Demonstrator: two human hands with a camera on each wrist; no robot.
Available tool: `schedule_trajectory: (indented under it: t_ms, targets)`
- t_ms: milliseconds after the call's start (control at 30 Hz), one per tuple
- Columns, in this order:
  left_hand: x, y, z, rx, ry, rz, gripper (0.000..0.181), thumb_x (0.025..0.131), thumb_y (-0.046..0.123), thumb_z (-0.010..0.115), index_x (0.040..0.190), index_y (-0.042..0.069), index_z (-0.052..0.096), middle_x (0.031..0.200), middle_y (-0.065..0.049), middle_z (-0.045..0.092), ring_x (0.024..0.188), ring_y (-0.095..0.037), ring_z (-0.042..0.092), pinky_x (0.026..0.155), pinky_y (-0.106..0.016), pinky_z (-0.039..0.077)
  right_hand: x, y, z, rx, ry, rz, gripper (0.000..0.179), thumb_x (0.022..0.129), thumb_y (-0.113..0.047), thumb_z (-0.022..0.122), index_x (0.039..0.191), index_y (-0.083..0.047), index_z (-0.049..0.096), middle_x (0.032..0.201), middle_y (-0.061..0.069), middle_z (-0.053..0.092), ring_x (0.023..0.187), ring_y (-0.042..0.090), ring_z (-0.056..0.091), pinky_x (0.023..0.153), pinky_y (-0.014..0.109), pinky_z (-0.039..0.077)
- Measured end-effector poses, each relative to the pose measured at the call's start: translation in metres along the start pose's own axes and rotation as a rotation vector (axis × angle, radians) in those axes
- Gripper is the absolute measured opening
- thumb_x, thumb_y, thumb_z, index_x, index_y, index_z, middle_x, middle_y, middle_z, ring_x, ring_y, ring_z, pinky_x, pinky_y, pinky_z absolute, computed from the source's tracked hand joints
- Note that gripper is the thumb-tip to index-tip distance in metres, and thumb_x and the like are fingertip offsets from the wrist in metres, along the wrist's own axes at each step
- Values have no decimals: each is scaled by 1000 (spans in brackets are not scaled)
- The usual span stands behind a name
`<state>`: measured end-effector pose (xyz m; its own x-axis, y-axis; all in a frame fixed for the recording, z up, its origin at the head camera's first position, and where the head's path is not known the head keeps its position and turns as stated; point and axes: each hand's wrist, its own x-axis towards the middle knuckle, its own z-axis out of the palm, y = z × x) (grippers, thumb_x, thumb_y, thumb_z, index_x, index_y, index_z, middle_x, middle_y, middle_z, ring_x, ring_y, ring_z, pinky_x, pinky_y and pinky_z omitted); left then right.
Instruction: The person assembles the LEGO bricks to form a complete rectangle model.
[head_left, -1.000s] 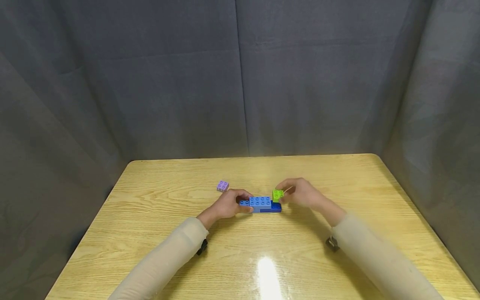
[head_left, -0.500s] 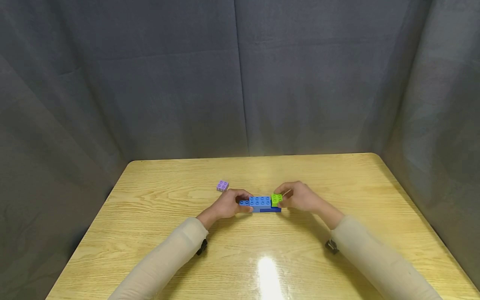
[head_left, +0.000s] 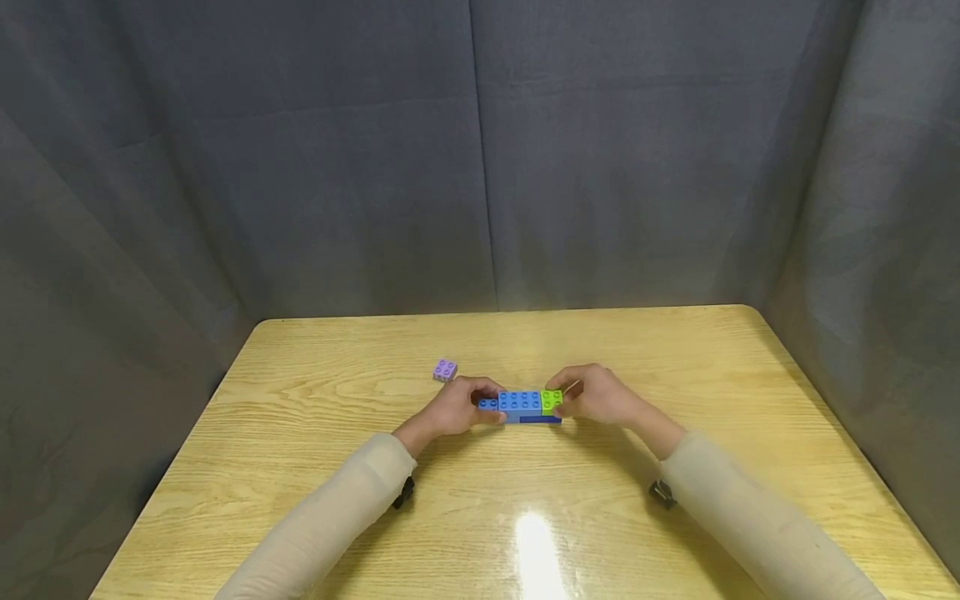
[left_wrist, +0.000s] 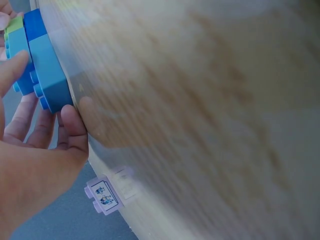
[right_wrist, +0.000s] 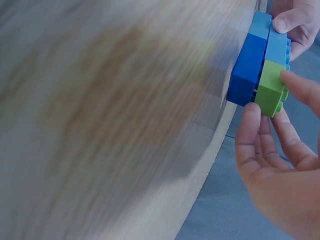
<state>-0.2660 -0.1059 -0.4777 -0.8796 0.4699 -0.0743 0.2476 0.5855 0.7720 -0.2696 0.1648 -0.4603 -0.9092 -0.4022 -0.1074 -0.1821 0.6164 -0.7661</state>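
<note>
Our left hand (head_left: 452, 408) grips the light-blue oblong plastic brick (head_left: 520, 402); at its right, our right hand (head_left: 597, 395) pinches the lime-green square plastic brick (head_left: 551, 400), apparently almost seated; behind-left, the lilac square plastic brick (head_left: 445, 371) lies loose.

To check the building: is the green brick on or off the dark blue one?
On: in the right wrist view, the green brick sits atop the dark blue brick. Whether fully pressed, I cannot tell.
</note>
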Motion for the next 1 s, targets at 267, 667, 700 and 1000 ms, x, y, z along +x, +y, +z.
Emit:
schedule_trajectory:
  t_ms: [267,667,700,1000]
  targets:
    - [0,-1,1,-8,-3,2,35,88,22,78,121,12,70,112,-4,70,92,-13,58,87,-32,50,-1,-2,0,-21,-14,8,35,82,-13,81,116,-9,72,113,11,72,98,23,68,75,31,56]
    - [1,-1,0,1,-7,-3,36,88,22,78,121,12,69,112,-4,70,93,-13,59,87,-30,51,0,-5,-1,-98,-20,-32,32,81,-15,81,112,-9,73,103,8,75,93,20,67,80,36,56]
    - [1,-1,0,1,-6,-4,36,88,22,78,121,12,69,112,-4,70,93,-13,60,87,-30,51,1,-5,-1,-101,-21,-31,32,81,-15,82,112,-9,73,103,7,75,93,19,67,80,36,56]
    - [0,0,1,-3,2,-9,36,88,23,78,121,12,70,111,-3,70,93,-14,58,87,-33,51,3,-3,-3,-107,-25,-24,29,81,-17,83,109,-11,75,105,6,75,94,19,67,85,40,55]
